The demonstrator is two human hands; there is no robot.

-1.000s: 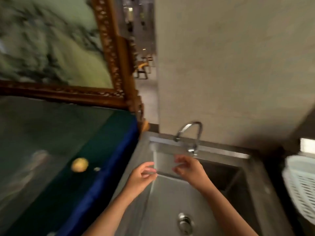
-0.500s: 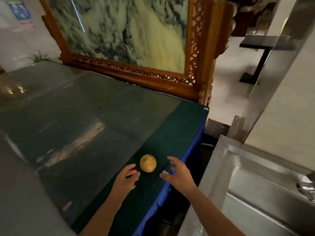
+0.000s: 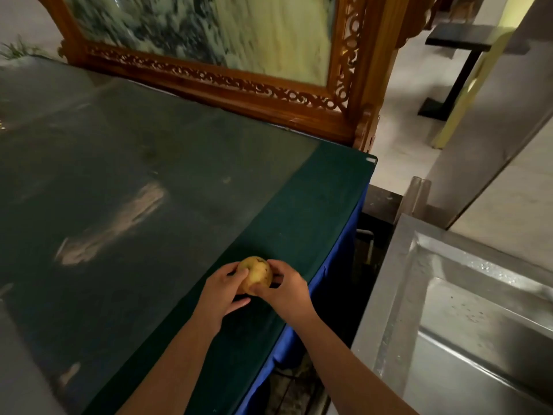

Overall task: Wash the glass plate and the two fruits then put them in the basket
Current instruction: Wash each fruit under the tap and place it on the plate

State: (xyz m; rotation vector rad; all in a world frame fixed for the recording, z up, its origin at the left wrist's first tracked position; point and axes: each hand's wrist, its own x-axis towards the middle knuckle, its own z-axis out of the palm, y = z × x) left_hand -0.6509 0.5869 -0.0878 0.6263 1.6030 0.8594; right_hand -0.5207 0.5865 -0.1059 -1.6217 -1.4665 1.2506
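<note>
Both hands on one yellow fruit (image 3: 258, 274), round, with brown blemishes on the skin. Left hand (image 3: 223, 290) cups its left side, fingers wrapped over the near and left face; right hand (image 3: 285, 287) grips its right side, thumb across the front, fingers curled behind. Fruit is pinched between the two hands; cannot tell if it sits on the surface or is just off it. It is over the green cloth (image 3: 299, 223) that covers the counter (image 3: 125, 175), near the counter's right edge, where a blue skirt (image 3: 338, 265) hangs down. Left part of the counter is under a glossy sheet with reflections.

Behind the counter stands a carved wooden frame (image 3: 227, 88) holding a green-and-cream marbled panel (image 3: 209, 28). To the right, across a dark gap, a stainless steel sink (image 3: 386, 295), its basin wet with droplets on the far wall. A black table leg (image 3: 454, 82) on pale floor in the top right background.
</note>
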